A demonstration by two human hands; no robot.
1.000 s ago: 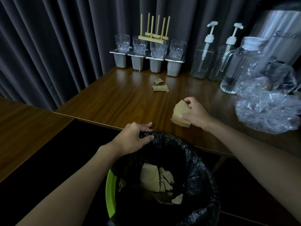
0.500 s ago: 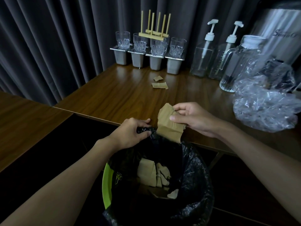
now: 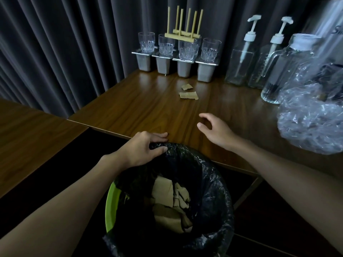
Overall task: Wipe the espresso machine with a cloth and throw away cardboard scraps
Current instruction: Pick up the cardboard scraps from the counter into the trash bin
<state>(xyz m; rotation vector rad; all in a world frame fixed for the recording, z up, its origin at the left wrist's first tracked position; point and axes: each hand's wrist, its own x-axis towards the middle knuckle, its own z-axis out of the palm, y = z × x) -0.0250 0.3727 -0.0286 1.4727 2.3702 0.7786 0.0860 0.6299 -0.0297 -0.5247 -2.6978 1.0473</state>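
- Cardboard scraps (image 3: 189, 95), two torn brown pieces, are seen lying close together on the brown wooden tabletop (image 3: 139, 108), at about twelve o'clock from the right hand and well apart from it.
- More brown cardboard pieces (image 3: 163, 190) are heaped inside the black plastic liner (image 3: 209, 182) of the round green bin (image 3: 108, 206), which is seen below the near edge of the tabletop, at six o'clock in the view.
- The bunched rim of the liner is clamped in the grip of the left hand (image 3: 143, 148), at the bin's eleven o'clock.
- The right hand (image 3: 215, 129) is held over the tabletop, at about two o'clock from the left hand. Its grip is apart, the fingers are loosely bent, and nothing is held.
- At twelve o'clock, four clear ribbed glasses (image 3: 187, 49) are stood on grey metal cups (image 3: 183, 68). A pale wooden peg rack (image 3: 182, 34) is seen at them, though whether it rests on them cannot be told.
- At two o'clock, two clear pump bottles (image 3: 241, 65) and a clear glass jug (image 3: 285, 71) are lined up.
- A crumpled clear plastic bag (image 3: 311, 115) is seen at three o'clock.
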